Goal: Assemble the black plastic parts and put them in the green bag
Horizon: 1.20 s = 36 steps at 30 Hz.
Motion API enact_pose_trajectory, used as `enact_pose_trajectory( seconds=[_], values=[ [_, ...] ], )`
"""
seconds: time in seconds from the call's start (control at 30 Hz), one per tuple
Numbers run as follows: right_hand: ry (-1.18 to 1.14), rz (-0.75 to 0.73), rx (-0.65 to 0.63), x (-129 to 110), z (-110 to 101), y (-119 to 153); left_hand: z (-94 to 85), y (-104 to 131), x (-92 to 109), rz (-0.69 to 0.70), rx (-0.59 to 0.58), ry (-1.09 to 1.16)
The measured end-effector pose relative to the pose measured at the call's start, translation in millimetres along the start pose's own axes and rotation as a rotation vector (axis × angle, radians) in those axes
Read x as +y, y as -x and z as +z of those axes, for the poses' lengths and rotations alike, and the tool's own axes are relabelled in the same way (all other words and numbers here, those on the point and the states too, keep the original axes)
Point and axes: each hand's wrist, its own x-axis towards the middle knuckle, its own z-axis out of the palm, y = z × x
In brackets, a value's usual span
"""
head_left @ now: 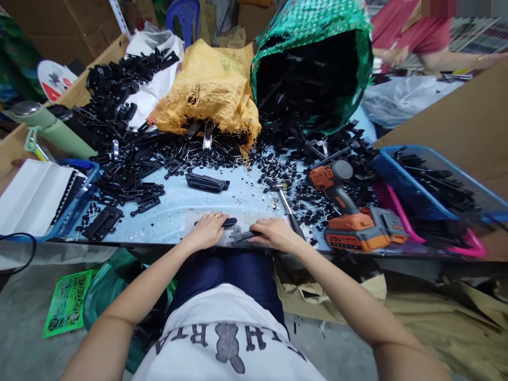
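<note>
Two hands work at six o'clock on the table (172, 198): the right hand (275, 234) pinches a forked piece (238, 236), prongs towards nine; the left hand (208, 230) covers a bar (229, 222), though whether gripping or merely pressing is unclear. This looks like picking or pairing parts; the next move probably calls for lining both up. The hammer (289, 207) lies at the right hand's one o'clock.

Black plastic parts (229, 221) lie on a pale-blue desk (170, 205). The cordless drill (344, 202) is orange and dark grey; one woven sack (214, 87) is yellow-orange, another sack (313, 21) green with whitish check flecks. The T-shirt (228, 301) is white with dark lettering and an animal print.
</note>
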Motion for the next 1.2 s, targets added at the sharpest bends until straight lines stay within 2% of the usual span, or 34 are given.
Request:
enact_pose_trajectory(
  seconds=[0.1,0.2,0.33,0.47,0.6,0.73,0.83,0.9,0.97,1.03,1.07,1.13,1.2],
  values=[
    [0.115,0.011,-0.047,-7,3,2,0.5,-7,6,-0.012,-0.017,0.027],
    [0.18,0.07,-0.01,-20,2,0,3.2,-11,10,0.022,-0.006,0.018],
    [0.273,0.085,0.054,-35,-5,2,9.5,-7,6,0.048,0.08,0.002],
    [0.309,0.103,0.064,-46,-13,5,14.5,-4,-2,0.125,0.161,0.033],
    [0.3,0.133,0.069,-54,-22,3,17.9,-2,-6,0.131,0.225,0.037],
    [0.315,0.099,0.064,-51,-28,-1,21.4,3,-4,0.127,0.244,0.054],
    [0.287,0.071,0.052,-34,-22,-4,18.7,-3,1,0.085,0.171,0.05],
    [0.226,0.067,0.056,-17,-11,-4,9.4,-21,0,0.088,0.123,0.044],
    [0.161,0.081,0.084,-2,3,-1,-6.7,-53,-9,0.051,0.147,0.021],
    [0.103,0.108,0.124,7,16,2,-26.0,-92,-26,-0.151,0.252,-0.034],
    [0.078,0.116,0.139,10,21,4,-34.7,-113,-36,-0.239,0.268,-0.085],
    [0.041,0.125,0.163,14,25,5,-46.4,-149,-57,-0.382,0.174,-0.174],
    [0.026,0.132,0.193,21,22,-2,-49.1,-175,-72,-0.444,0.116,-0.183]
  ],
)
